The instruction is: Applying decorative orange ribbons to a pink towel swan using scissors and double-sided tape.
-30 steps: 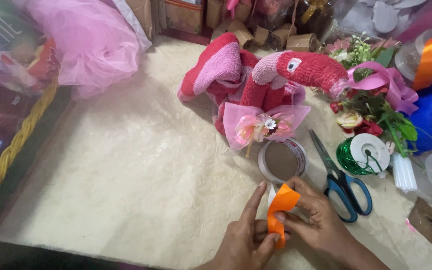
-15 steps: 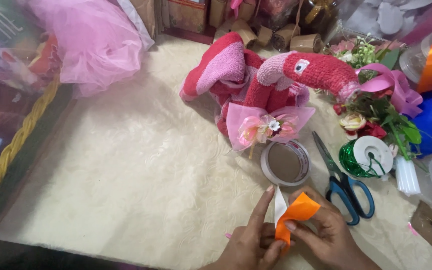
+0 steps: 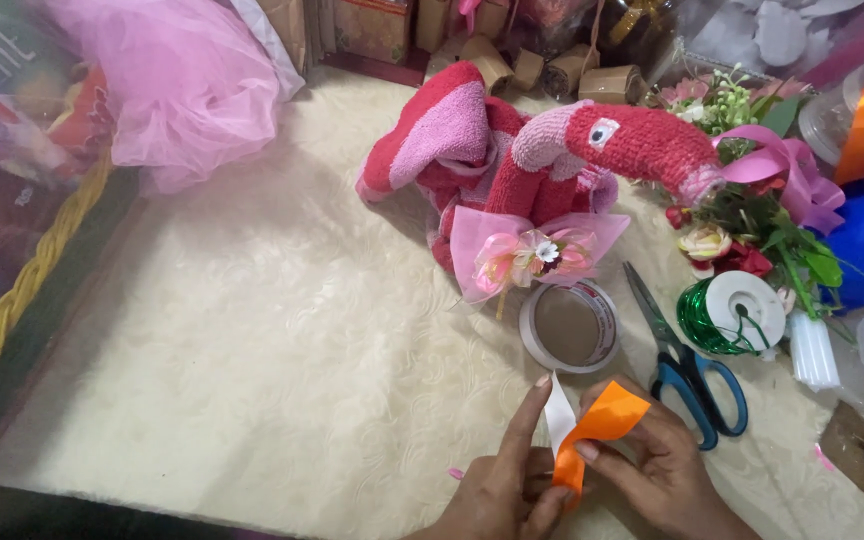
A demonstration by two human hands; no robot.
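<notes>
Two hands, one folded orange ribbon, seen from the head camera.

The orange ribbon [image 3: 595, 428] is pinched at the near edge of the cream table cover [image 3: 252, 380], its white underside showing at the fold. It is gripped low down between the thumb and fingers of the left hand [image 3: 507, 490], the forefinger being stretched upward beside the strip. The upper loop is held by the closed fingertips of the right hand [image 3: 657, 465]. A tape roll [image 3: 569, 326] is seen just beyond the ribbon, blue-handled scissors [image 3: 690, 365] to its right, and a red and pink towel figure [image 3: 542, 160] farther back.
</notes>
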